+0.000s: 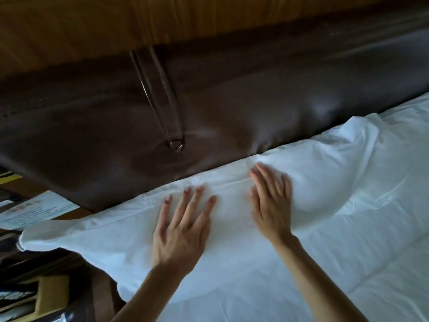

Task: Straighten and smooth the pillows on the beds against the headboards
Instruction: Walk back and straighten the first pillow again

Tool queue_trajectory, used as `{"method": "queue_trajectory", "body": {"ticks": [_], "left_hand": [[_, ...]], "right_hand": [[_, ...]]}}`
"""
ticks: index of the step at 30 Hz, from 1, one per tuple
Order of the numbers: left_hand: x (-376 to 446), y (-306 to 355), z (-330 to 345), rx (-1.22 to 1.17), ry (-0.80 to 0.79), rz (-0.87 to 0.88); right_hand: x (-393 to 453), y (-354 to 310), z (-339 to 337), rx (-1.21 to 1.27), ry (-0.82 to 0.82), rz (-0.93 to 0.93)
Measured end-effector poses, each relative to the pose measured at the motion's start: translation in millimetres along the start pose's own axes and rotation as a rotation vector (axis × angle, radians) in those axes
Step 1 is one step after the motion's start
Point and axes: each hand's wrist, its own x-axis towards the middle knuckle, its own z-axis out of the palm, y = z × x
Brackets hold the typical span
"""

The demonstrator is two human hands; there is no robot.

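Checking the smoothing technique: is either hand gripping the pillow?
No, the left hand and right hand both lie flat on the pillow, fingers straight.

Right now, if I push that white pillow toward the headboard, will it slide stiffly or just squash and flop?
Probably squash: the white pillow looks puffy and dents under the left hand and right hand. Its loose left corner droops off the bed, so it likely flops when lifted. It seems light, and the creased cover may bunch against the headboard.

White pillow (301, 182), dark brown padded headboard (232, 101), golden wood-grain panel (116, 19) above
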Motion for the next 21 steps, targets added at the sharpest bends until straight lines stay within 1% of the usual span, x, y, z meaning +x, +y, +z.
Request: {"method": "queue_trajectory", "body": {"ticks": [4, 8, 12, 16, 21], "left_hand": [[-6, -18, 11, 0.041, 0.04, 0.018], [-9, -19, 13, 0.043, 0.055, -0.027], [-13, -18, 15, 0.063, 0.085, -0.027], [-15, -11, 17, 0.064, 0.123, -0.064], [-30, 1, 16, 0.018, 0.264, -0.076]], "right_hand": [[8, 31, 9, -0.129, -0.008, -0.027], [9, 58, 7, -0.185, 0.0, -0.083], [3, 83, 1, -0.218, 0.043, -0.111], [-3, 88, -3, -0.197, 0.078, -0.087], [-25, 68, -12, -0.07, 0.145, 0.026]]}}
